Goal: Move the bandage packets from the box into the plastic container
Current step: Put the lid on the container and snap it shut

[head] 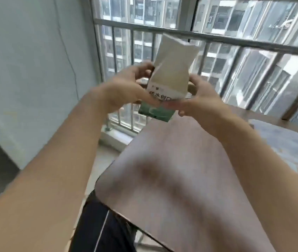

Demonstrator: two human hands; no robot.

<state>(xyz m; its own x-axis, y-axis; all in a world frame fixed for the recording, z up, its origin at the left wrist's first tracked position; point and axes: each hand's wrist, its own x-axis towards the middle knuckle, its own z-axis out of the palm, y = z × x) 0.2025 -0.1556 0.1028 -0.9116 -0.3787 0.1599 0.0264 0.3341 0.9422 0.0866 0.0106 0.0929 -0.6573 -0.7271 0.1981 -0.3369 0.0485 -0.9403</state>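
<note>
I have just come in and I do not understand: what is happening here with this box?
A person holds a white and green box up in the air with both hands, above a brown table by a window railing. The left hand grips its left side, the right hand its right side. No packets or plastic container are visible.

Both forearms are bare to the edge of view, with no sleeve, watch or ring showing on the left hand [126, 88] or the right hand [199, 99]. Below the table edge sit dark navy trousers [97, 231] (a thin white stripe runs down one leg).
</note>
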